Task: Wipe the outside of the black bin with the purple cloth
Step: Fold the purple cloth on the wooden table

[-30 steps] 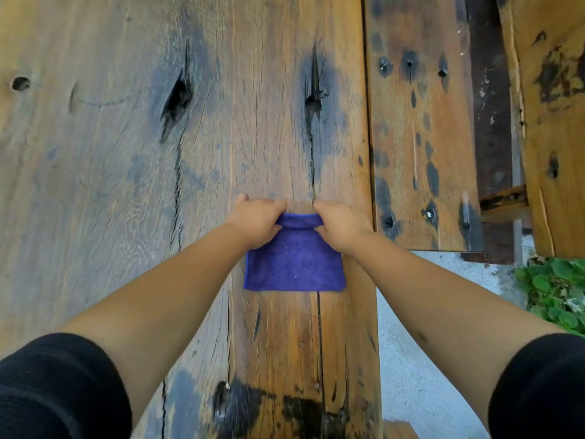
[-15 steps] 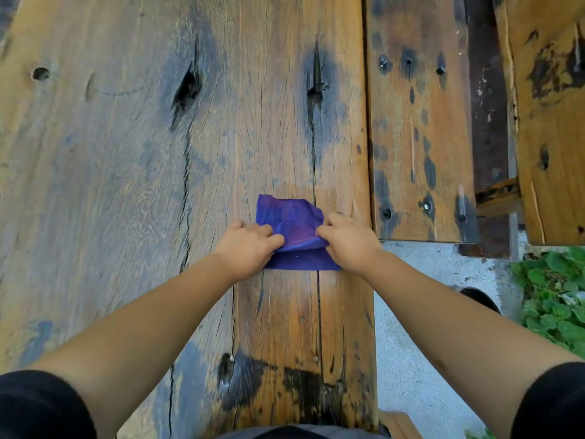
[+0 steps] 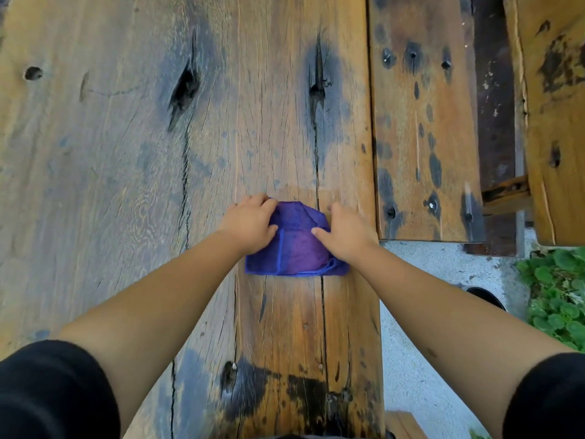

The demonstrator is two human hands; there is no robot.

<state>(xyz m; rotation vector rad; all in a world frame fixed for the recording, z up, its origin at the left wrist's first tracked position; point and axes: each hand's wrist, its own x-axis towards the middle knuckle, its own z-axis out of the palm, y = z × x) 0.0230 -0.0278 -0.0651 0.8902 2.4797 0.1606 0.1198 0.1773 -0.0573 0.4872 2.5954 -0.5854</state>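
The purple cloth lies partly folded on the wooden table, near its right edge. My left hand grips the cloth's left side and my right hand grips its right side, fingers curled over the fabric. A dark round rim, possibly the black bin, shows on the ground to the right, mostly hidden behind my right forearm.
A second stained wooden plank lies beyond the table's right edge, with another plank at far right. Grey concrete ground and green plants sit below to the right. Deep cracks and knot holes mark the table.
The cloth went from a flat folded square to a looser, bunched shape as both hands lifted and turned its far edge over. The view shifted slightly.
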